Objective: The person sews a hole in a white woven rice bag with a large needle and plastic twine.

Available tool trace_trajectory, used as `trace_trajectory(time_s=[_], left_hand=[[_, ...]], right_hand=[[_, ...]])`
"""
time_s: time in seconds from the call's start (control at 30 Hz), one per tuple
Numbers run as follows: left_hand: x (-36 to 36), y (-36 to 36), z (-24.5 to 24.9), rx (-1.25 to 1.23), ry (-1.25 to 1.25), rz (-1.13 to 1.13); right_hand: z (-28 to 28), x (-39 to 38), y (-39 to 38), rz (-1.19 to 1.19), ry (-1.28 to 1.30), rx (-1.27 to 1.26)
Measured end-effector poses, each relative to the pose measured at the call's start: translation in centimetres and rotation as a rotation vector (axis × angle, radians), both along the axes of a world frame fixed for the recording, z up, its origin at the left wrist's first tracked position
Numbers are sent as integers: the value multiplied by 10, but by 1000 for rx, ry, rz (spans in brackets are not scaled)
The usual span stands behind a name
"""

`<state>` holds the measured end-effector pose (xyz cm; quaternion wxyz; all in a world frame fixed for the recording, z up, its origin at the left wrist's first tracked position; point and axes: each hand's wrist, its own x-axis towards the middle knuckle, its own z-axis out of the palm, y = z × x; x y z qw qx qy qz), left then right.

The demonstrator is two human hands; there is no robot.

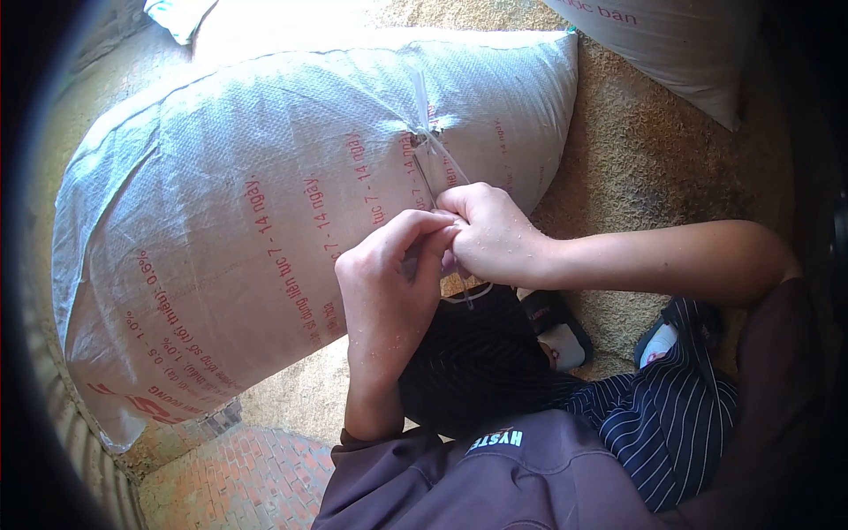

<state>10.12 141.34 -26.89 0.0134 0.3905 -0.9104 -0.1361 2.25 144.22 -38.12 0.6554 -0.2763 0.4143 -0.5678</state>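
A large, full white woven sack (pixel 212 150) with red printing lies in front of me. Its fabric is pinched together around a small torn spot (pixel 424 137) near the right side. From that spot a thin clear plastic string (pixel 452 159) runs taut down to my hands. My right hand (pixel 495 230) is closed around the string, knuckles up. Thumb and forefinger of my left hand (pixel 389 274) pinch it right against the right hand's fingers. A loose tail of string hangs below the hands. White grains or droplets dot both hands.
Husk-like tan grain (pixel 636 168) covers the floor beside the sack. Another white sack (pixel 680 53) stands at upper right. Brick-patterned flooring (pixel 238 477) shows at lower left, next to a ridged wall edge (pixel 102 468). My striped trouser legs (pixel 662 433) and sandalled feet are close by.
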Motion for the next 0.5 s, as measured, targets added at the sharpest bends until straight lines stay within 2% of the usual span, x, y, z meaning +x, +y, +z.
trace_trajectory(time_s=[0.07,0.13,0.27,0.37,0.5], left_hand=[[0,-1,1,5,4,35],[2,-2,0,-3,16,32],[2,-2,0,-38,29,57],[1,-2,1,-22,33,77],[4,-4,-2,-58,56,43]], right_hand=[[5,-5,1,45,9,-10],[12,-11,2,134,-139,49],[15,-9,-1,174,-194,69],[17,-13,-4,197,-171,37],[20,-18,-6,188,-14,36]])
